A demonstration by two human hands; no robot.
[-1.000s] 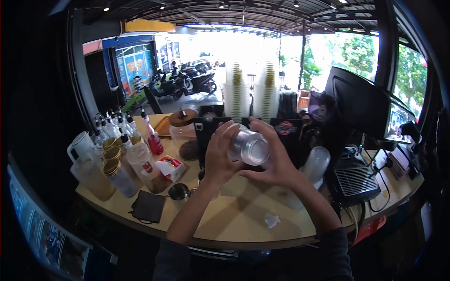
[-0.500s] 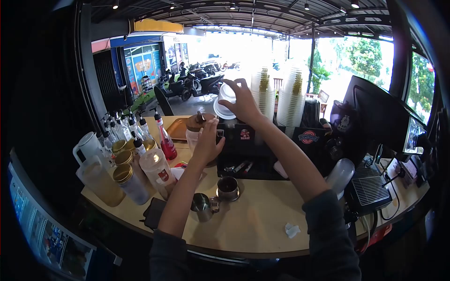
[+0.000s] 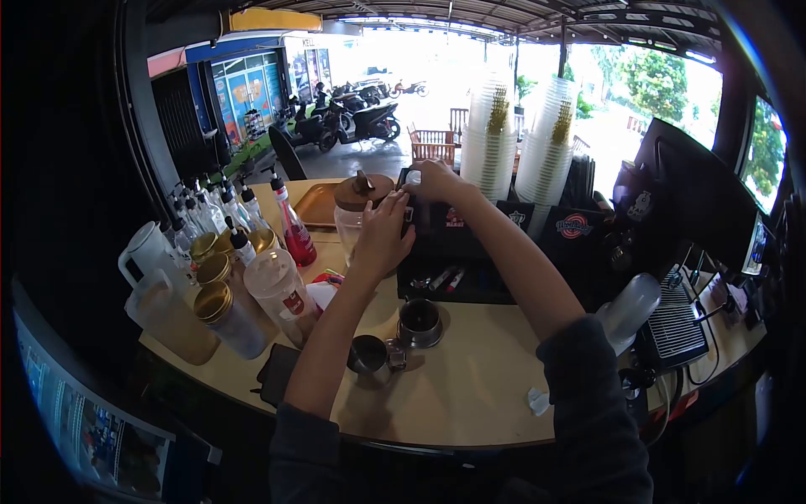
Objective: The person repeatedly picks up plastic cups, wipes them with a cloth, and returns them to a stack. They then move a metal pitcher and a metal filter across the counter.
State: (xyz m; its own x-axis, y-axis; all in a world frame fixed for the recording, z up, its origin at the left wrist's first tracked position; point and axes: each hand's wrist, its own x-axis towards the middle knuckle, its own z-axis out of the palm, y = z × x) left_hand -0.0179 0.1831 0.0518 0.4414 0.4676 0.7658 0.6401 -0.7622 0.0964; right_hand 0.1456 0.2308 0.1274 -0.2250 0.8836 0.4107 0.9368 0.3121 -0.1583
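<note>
My right hand (image 3: 440, 182) reaches over the back of the counter, fingers curled down on a small translucent plastic piece (image 3: 413, 176), mostly hidden by the hand. My left hand (image 3: 386, 228) is just below and left of it, fingers stretched upward and thumb apart, with nothing visible in it. It overlaps the right side of a glass jar (image 3: 346, 223) with a wooden lid (image 3: 363, 190); contact cannot be told. Behind the hands stands a black organizer (image 3: 487, 277). Nearer me are a metal pitcher (image 3: 369, 357) and a dark-filled metal cup (image 3: 420, 322).
Tall stacks of plastic cups (image 3: 489, 160) stand behind the organizer. Pump bottles, a red syrup bottle (image 3: 295, 231) and gold-lidded jars (image 3: 217, 301) crowd the left. A coffee machine (image 3: 676, 323) is at right. Crumpled tissue (image 3: 538, 401) lies near the front edge.
My right hand has come down from a raised, spread pose around white round plastic and now curls near the organizer. My left hand stays beside the jar. The view has shifted slightly.
</note>
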